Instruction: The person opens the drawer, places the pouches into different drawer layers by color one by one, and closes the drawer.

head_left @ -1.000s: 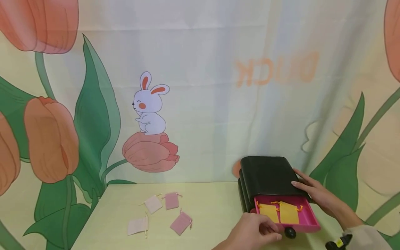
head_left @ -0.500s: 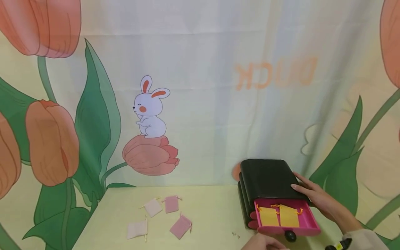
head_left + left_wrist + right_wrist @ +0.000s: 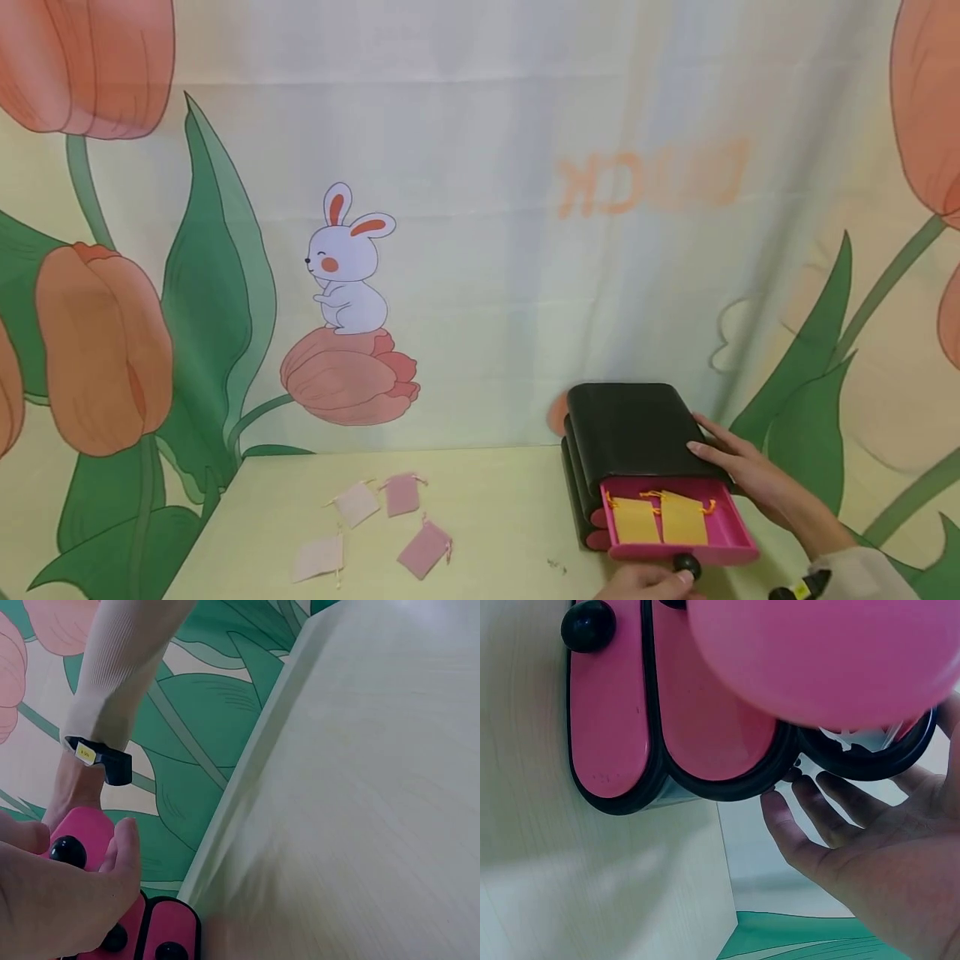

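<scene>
The table (image 3: pixel 495 517) and the black cabinet (image 3: pixel 630 429) on it keep their arrangement. The cabinet's pink drawer (image 3: pixel 720 552), the top one, sticks out about as far as it did a second ago. The right hand (image 3: pixel 752 477) also stays put: its fingers lie spread along the cabinet's right side, with the thumb on the top edge, steadying rather than clasping. What has changed is the left hand (image 3: pixel 641 582): a second ago it was at the drawer's left front corner, then lower down, and now it is at the front, on the black knob (image 3: pixel 67 851). Both hands are thus on the cabinet, one at the body and one at the handle, which looks like a controlled hold on the drawer. The left grip is nearly closed: the thumb touches the knob and the fingers curve round its underside; how firmly they pinch cannot be told. Two yellow bags (image 3: pixel 636 521) lie unchanged side by side inside the drawer, while two pink bags (image 3: pixel 425 548) and two white bags (image 3: pixel 357 503) lie untouched on the table, well apart from the hands.
</scene>
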A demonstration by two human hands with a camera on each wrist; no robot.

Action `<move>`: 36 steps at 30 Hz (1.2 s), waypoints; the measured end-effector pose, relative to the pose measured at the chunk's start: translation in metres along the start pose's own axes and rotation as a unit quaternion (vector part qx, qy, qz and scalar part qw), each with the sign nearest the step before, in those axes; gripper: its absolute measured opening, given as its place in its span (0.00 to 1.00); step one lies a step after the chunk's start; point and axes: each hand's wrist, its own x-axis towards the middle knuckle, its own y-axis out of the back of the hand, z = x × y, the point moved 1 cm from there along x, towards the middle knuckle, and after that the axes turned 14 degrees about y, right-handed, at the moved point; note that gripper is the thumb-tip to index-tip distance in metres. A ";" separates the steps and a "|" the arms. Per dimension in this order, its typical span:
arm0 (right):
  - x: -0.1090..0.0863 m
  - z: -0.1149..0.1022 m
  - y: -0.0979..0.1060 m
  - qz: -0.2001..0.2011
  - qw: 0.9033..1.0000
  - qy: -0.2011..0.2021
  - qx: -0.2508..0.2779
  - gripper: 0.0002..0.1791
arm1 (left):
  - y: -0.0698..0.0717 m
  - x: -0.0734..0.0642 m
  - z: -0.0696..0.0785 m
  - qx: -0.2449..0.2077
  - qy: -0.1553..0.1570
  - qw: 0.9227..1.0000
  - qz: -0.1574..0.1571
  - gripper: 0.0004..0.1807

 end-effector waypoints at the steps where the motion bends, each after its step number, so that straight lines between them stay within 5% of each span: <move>1: 0.000 0.001 -0.001 -0.001 1.000 0.001 0.000 0.45 | -0.001 0.000 0.000 -0.007 -0.001 1.000 -0.001 0.20; 12: 0.006 0.002 -0.002 -0.003 1.000 0.009 -0.002 0.45 | -0.007 0.007 0.009 -0.042 0.027 0.999 0.017 0.17; 23: 0.002 0.003 -0.003 -0.005 1.000 0.007 0.000 0.45 | -0.008 0.015 0.019 -0.091 -0.021 0.996 0.008 0.16; 36: 0.001 -0.002 -0.003 -0.008 1.000 0.008 -0.006 0.46 | 0.005 0.030 0.038 -0.067 -0.059 0.996 0.030 0.20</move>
